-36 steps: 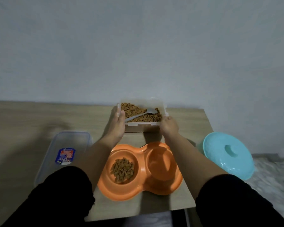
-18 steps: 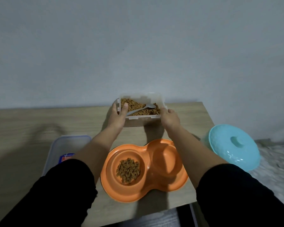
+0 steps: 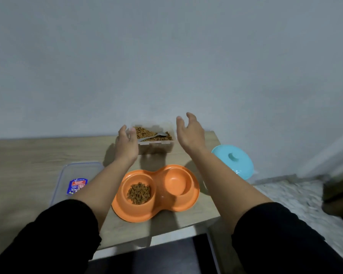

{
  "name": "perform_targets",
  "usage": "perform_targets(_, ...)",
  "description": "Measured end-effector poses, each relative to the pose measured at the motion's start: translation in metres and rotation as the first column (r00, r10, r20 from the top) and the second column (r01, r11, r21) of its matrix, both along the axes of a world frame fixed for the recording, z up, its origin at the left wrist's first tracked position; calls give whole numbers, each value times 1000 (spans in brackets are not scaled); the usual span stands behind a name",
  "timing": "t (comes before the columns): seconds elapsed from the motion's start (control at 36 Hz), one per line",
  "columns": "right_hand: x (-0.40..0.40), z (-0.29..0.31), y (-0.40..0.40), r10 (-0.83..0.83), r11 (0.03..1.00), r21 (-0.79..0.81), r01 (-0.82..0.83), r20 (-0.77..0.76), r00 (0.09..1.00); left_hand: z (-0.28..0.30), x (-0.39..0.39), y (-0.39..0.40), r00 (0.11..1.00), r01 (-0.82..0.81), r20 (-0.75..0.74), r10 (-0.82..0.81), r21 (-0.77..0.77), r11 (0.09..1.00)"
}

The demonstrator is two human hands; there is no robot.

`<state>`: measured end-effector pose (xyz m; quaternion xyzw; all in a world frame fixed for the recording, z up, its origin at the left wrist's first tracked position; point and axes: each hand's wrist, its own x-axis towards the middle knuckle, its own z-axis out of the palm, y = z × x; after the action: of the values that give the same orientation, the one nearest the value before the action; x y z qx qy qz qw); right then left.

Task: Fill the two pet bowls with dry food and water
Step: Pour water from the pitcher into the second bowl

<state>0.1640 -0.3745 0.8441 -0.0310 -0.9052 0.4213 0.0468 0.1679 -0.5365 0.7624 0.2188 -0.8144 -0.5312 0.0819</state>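
An orange double pet bowl [image 3: 158,209] sits near the table's front edge. Its left well holds dry food [image 3: 139,193]; its right well [image 3: 175,181] looks empty. Behind it, against the wall, stands a clear food container [image 3: 155,144] full of dry food with a grey spoon [image 3: 152,136] lying in it. My left hand [image 3: 126,144] hovers at the container's left side, fingers relaxed, holding nothing. My right hand [image 3: 190,131] is raised to the right of the container, fingers spread, apart from it.
The container's clear lid [image 3: 75,180] with a blue label lies on the table at the left. A turquoise round lid [image 3: 233,160] sits past the table's right edge. The wooden table [image 3: 28,155] ends just right of the bowl; a patterned floor lies beyond.
Both hands have let go of the food container, which now rests against the wall. My right hand has lifted up and away; my left hand has eased off its side.
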Motion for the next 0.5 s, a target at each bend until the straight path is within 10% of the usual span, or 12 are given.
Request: perform_targets(0.5, 80, 11, 148, 105, 989, 105, -103, -10, 994, -16, 124, 137, 1000, -5, -22, 3, -98, 995)
